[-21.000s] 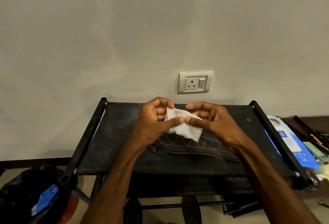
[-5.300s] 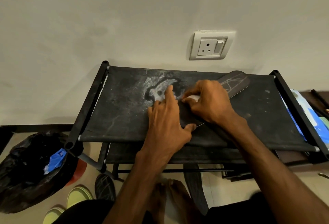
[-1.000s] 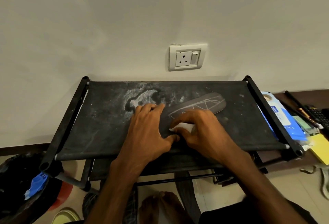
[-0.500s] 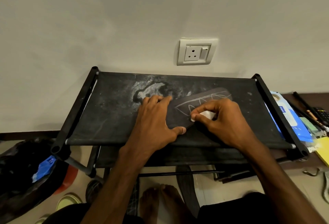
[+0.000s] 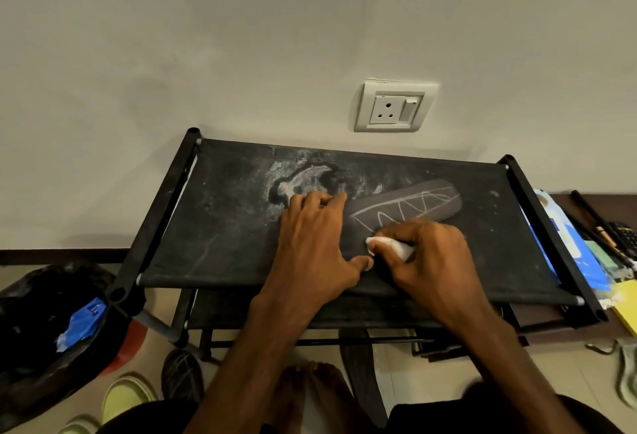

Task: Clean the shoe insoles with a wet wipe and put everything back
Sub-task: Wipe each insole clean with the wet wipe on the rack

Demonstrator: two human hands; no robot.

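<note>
Insole [image 5: 406, 207] lies mid-frame on rack [image 5: 220, 226]; left hand [image 5: 317, 244] flat, fingers spread, pinning it; right hand [image 5: 434, 257] fingers pinch wet wipe [image 5: 389, 247].

Plain wall [image 5: 241, 37] with socket [image 5: 394, 106], black rack [image 5: 220, 226], tiled floor [image 5: 565, 378]

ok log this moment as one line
step: wiping insole | left hand: flat, pinning it | right hand: gripping wet wipe | surface: rack top

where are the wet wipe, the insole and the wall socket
wet wipe [image 5: 391, 247], head view, white wad under the right hand's fingers
insole [image 5: 410, 207], head view, exposed patterned upper half
wall socket [image 5: 394, 106], head view, faceplate centre
</note>
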